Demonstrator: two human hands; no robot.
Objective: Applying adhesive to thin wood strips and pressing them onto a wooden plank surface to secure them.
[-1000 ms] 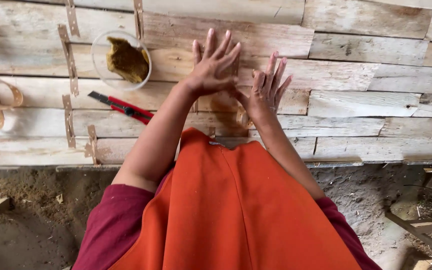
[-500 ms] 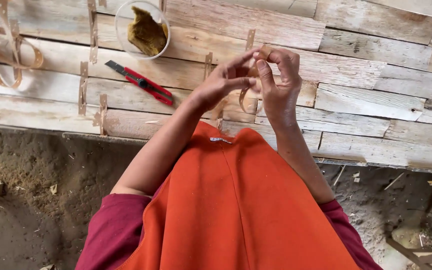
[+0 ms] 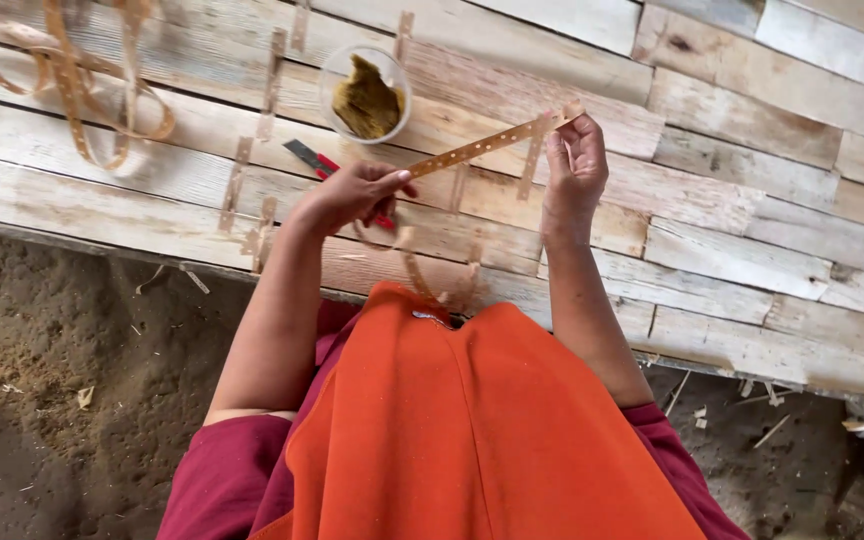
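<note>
I hold a long tan strip (image 3: 477, 150) with a row of small holes stretched above a table of pale wooden planks (image 3: 752, 250). My right hand (image 3: 574, 170) pinches its far end, raised a little. My left hand (image 3: 350, 194) pinches it lower down, and the rest of the strip curls from that hand towards my orange garment. Under my left hand lies a red and black utility knife (image 3: 320, 162), partly hidden by the hand.
A clear round cup (image 3: 365, 92) with brownish paste stands beyond my left hand. Short tan strips (image 3: 235, 185) lie flat on the planks. A tangle of long strips (image 3: 82, 90) lies at the far left. Bare earth (image 3: 72, 380) spreads below the table edge.
A second ago both hands lay spread on the planks. They then gathered the strip together, and now they have drawn apart, pulling it taut between them.
</note>
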